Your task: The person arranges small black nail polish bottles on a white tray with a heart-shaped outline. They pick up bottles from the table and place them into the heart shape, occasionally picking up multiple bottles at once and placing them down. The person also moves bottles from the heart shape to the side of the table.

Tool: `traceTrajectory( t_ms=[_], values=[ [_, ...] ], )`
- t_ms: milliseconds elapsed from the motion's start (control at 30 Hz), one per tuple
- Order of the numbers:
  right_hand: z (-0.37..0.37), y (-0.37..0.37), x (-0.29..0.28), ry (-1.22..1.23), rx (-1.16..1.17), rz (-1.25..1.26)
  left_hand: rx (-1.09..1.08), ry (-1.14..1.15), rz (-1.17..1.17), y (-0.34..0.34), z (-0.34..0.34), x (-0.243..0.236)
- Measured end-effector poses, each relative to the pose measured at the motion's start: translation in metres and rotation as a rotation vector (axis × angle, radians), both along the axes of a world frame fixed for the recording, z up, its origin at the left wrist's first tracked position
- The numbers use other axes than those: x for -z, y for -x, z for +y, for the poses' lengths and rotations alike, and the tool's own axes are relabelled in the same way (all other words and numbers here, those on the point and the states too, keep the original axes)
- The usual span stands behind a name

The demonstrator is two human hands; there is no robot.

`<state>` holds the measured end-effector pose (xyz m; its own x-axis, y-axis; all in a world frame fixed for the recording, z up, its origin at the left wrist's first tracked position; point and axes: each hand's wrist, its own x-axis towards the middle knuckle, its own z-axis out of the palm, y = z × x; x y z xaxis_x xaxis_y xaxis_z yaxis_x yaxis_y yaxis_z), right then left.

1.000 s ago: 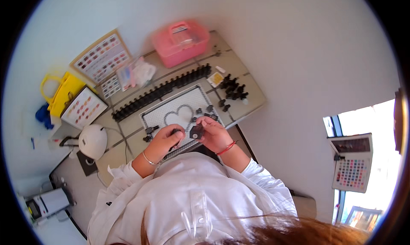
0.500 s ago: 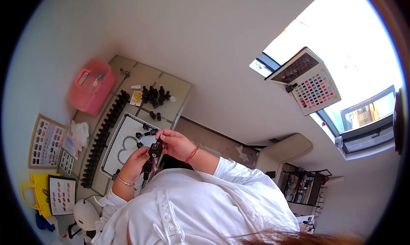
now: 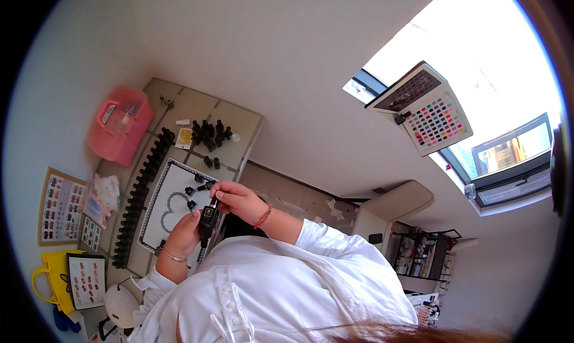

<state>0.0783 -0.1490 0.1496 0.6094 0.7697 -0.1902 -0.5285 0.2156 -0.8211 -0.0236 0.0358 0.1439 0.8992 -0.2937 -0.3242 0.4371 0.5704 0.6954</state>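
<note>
My left hand [image 3: 183,236] is wrapped round a black nail polish bottle [image 3: 208,216], held over the near edge of the table in front of my chest. My right hand [image 3: 235,199] pinches the bottle's far end, its fingers hiding most of the cap. A small pale strip shows between those fingers and the dark body. Below the hands lies a white tray [image 3: 156,219] with a black-and-white border, partly covered by my left hand. On it rest a dark chain-like loop [image 3: 164,210] and several small black pieces [image 3: 191,190].
A long row of black bottles [image 3: 137,193] lines the tray's left side; more black bottles [image 3: 210,134] cluster at the back. A pink case [image 3: 121,128], colour charts [image 3: 61,205] and a yellow bag [image 3: 54,277] stand left. An open swatch book [image 3: 433,123] is by the window.
The bottle and both hands have shifted slightly left. A pale strip now shows by my right fingers at the bottle's end. The whole view has turned a little.
</note>
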Motion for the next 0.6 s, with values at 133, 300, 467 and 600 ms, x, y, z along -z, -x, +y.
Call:
traceTrajectory(
  t_ms=[133, 300, 467, 600],
  values=[
    [0.007, 0.001, 0.009, 0.016, 0.002, -0.077, -0.004, -0.023, -0.022, 0.002, 0.008, 0.01],
    [0.015, 0.005, -0.006, 0.114, 0.045, -0.155, -0.065, -0.115, 0.015, 0.003, 0.008, 0.009],
    [0.017, 0.009, 0.019, 0.164, -0.059, -0.172, -0.186, -0.014, -0.026, 0.0, 0.005, 0.001],
    [0.022, 0.012, 0.024, 0.199, -0.046, -0.486, -0.32, 0.021, 0.057, -0.002, -0.003, -0.007]
  ],
)
